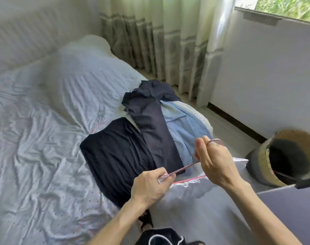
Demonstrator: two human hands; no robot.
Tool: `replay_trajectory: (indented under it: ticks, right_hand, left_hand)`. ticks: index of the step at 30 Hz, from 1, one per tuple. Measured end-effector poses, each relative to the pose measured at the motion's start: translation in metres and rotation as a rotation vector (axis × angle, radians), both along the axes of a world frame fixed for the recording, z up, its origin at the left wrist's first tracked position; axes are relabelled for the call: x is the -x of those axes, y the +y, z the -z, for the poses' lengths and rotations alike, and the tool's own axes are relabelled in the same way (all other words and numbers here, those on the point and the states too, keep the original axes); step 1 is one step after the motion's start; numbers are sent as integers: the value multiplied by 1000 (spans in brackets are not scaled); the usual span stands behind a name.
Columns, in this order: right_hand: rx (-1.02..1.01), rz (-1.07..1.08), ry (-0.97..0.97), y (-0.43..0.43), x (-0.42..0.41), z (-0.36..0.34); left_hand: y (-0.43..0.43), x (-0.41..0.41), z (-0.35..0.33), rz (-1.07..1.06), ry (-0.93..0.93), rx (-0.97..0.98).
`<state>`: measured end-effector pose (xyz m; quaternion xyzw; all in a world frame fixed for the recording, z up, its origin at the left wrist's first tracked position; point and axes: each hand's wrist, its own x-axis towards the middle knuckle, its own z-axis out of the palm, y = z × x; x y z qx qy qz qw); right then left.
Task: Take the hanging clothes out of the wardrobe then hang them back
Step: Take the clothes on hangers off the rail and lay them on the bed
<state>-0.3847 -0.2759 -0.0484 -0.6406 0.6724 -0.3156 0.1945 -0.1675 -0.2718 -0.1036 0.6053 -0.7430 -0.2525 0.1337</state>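
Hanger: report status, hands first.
Left hand pinches pink hanger at one end; right hand grips its hook. White garment against its lower bar. Dark and blue clothes on bed.

Head-worn view, looking forward and down, near bed (44, 138)

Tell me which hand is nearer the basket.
Right. The right hand grips the hanger just left of the basket; the left hand pinches its end farther left.

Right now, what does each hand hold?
Left hand: pinches one end of the pink hanger.
Right hand: grips the same hanger's hook.
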Motion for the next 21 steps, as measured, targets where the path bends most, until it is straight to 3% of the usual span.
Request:
replay_trajectory:
  ticks: [2,4,7,10,13,21]
  right_hand:
    - [7,-118,6,-21,-16,-3]
    - [-16,-158,137,-42,-24,7]
    - [-154,15,222,-69,-29,31]
    - [-360,220,-214,-96,-42,43]
    - [-504,237,-575,-118,-78,54]
    - [-568,-6,-548,-179,-182,75]
  left_hand:
    - [-16,-31,-15,-113,66,3]
    - [-36,-68,-25,-199,121,-24]
    - [-67,-127,-33,-281,232,-52]
    - [-92,-180,-29,-332,348,-93]
    - [-111,-225,-21,-399,479,-99]
    - [-155,-291,-5,-547,488,-70]
